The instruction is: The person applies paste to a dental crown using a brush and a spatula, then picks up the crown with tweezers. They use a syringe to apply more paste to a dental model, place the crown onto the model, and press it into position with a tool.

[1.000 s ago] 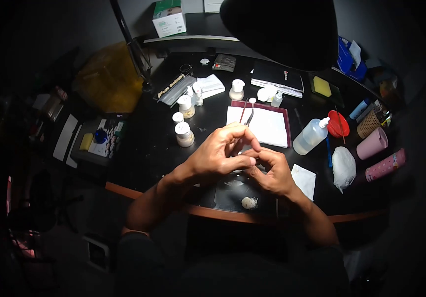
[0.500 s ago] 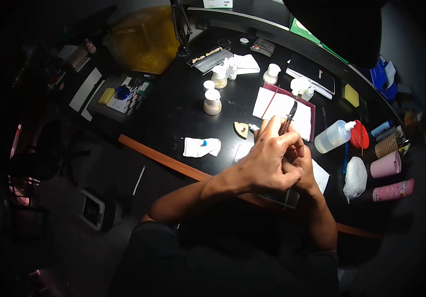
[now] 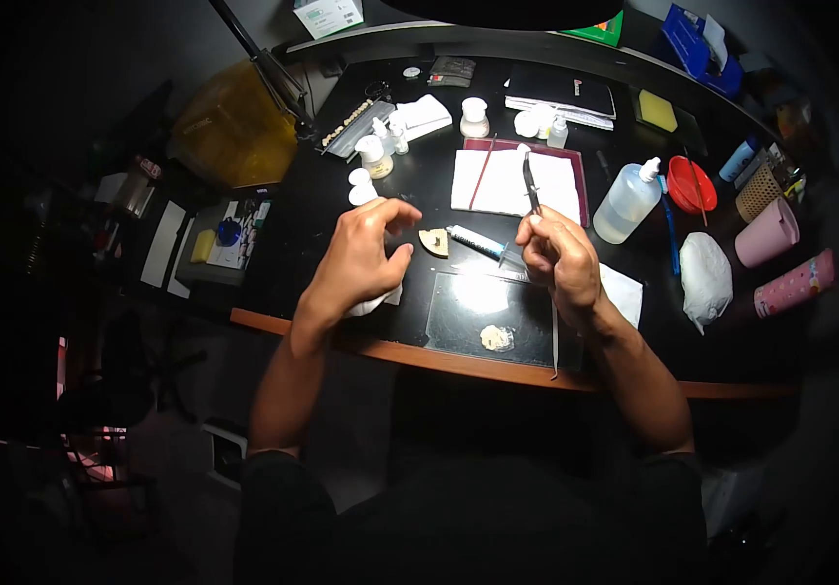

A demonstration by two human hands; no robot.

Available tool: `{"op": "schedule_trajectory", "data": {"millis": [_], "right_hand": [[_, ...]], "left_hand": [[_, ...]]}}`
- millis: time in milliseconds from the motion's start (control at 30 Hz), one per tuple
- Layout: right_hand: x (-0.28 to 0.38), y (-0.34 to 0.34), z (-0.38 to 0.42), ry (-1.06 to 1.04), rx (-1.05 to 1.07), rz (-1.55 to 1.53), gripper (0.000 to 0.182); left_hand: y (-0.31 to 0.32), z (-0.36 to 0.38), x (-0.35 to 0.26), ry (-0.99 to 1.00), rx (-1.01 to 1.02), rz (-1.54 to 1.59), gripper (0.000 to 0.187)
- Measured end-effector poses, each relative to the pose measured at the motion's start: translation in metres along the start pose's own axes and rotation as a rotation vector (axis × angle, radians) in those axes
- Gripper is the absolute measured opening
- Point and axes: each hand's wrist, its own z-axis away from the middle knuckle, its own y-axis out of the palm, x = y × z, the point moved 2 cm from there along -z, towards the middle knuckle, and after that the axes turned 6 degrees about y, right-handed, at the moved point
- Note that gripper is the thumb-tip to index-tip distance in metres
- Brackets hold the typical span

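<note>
My right hand [image 3: 565, 258] is closed around black tweezers [image 3: 530, 183], which point upward over a white pad. A small white piece shows at their upper tip. To the left, my left hand [image 3: 363, 252] hovers with thumb and fingers apart and nothing between them, overlapping a white cloth [image 3: 376, 302]. Between the hands lie a wedge-shaped beige piece [image 3: 434, 243] and a labelled syringe [image 3: 478, 241]. Nearer me, a glass slab [image 3: 453, 317] carries a lump of cream-coloured material [image 3: 496, 338]. A thin hooked metal tool [image 3: 555, 343] extends below my right hand.
A white pad on a maroon folder [image 3: 582, 185] bears a thin brush. Right of it stand a squeeze bottle [image 3: 626, 203], a red bowl [image 3: 690, 185], a plastic bag [image 3: 707, 278] and a pink cup [image 3: 766, 234]. Small jars [image 3: 373, 156] stand at back left. A wooden edge [image 3: 409, 355] borders the desk.
My hands have come apart: the left has moved away to the left and opened, while the right keeps the tweezers. The view has shifted, uncovering the slab, lump and syringe.
</note>
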Motion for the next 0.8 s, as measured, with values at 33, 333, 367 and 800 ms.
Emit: {"op": "schedule_trajectory", "data": {"millis": [33,333,367,800], "right_hand": [[-0.004,-0.002,-0.002,-0.034,0.019,0.033,0.039],[-0.008,-0.003,-0.005,-0.066,0.063,0.078,0.046],[-0.006,-0.003,-0.006,-0.072,0.063,0.09,0.045],[0.001,-0.003,0.001,0.046,0.237,-0.044,0.043]], "left_hand": [[0.008,-0.007,0.014,0.059,0.003,0.008,0.04],[0.028,-0.028,0.029,0.046,0.284,0.033,0.046],[0.023,-0.029,0.022,0.006,0.297,0.032,0.043],[0.02,-0.03,0.023,-0.089,0.334,0.019,0.031]]}}
